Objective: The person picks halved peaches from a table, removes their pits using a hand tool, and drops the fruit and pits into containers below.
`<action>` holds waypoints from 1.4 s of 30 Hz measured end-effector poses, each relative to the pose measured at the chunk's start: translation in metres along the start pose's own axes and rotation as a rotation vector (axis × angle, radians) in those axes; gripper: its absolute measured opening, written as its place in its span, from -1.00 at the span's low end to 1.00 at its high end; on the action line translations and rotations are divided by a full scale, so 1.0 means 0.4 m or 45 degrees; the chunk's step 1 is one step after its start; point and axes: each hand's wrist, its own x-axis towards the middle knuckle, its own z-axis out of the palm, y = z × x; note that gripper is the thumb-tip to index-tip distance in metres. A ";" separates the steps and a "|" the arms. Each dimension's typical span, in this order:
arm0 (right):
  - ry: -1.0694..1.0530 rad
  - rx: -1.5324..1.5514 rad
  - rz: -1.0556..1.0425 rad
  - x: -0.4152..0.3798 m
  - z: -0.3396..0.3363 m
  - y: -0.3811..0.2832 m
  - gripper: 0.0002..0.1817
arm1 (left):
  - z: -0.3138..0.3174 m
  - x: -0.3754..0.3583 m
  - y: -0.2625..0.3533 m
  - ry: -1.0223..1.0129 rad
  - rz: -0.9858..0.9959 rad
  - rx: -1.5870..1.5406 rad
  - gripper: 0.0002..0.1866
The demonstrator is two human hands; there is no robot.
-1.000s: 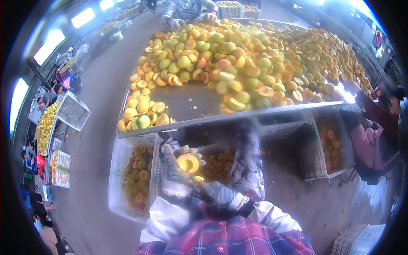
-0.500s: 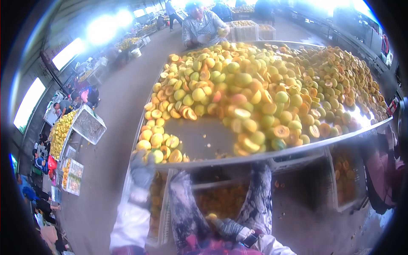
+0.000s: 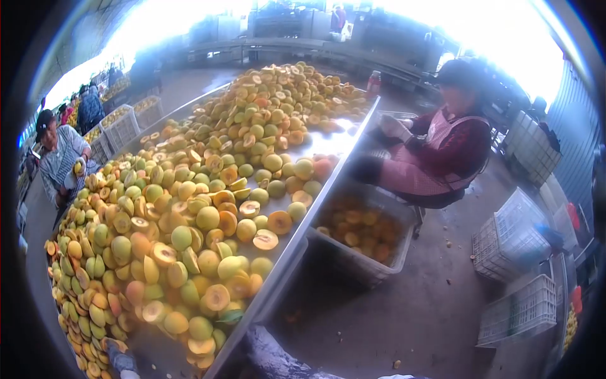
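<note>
A wide heap of yellow-green stone fruit (image 3: 208, 218), much of it cut in halves, covers the metal table. Low at the left, my left hand (image 3: 120, 359) in a grey glove reaches onto the tabletop and is against the edge of the heap. Its fingers are blurred, so whether they hold a fruit does not show. My right hand is out of view. One patterned trouser leg (image 3: 278, 354) of mine appears below the table edge. A green leaf (image 3: 231, 316) lies among the halves near that edge.
A seated person in a pink apron (image 3: 442, 142) works at the right side of the table, above a crate of fruit (image 3: 360, 237). Another person (image 3: 63, 155) stands across at the left. White crates (image 3: 514, 312) stand on the floor at right. A bottle (image 3: 374, 84) stands on the far corner.
My view has swung to the right, bringing the seated person and floor crates into sight. My left hand has moved from the table's front edge onto the tabletop. My right hand has left view.
</note>
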 end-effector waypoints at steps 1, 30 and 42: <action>-0.018 0.028 -0.011 -0.006 0.005 -0.011 -0.45 | -0.036 0.002 0.062 -0.001 -0.021 0.015 -0.59; -0.456 -0.266 -0.296 -0.234 0.294 -0.019 -0.69 | -0.546 -0.915 0.794 -0.011 -0.912 -2.280 -0.43; -0.283 -0.544 -0.062 -0.164 0.318 -0.047 -0.39 | -0.396 -1.019 0.825 0.017 -0.836 -1.930 -0.62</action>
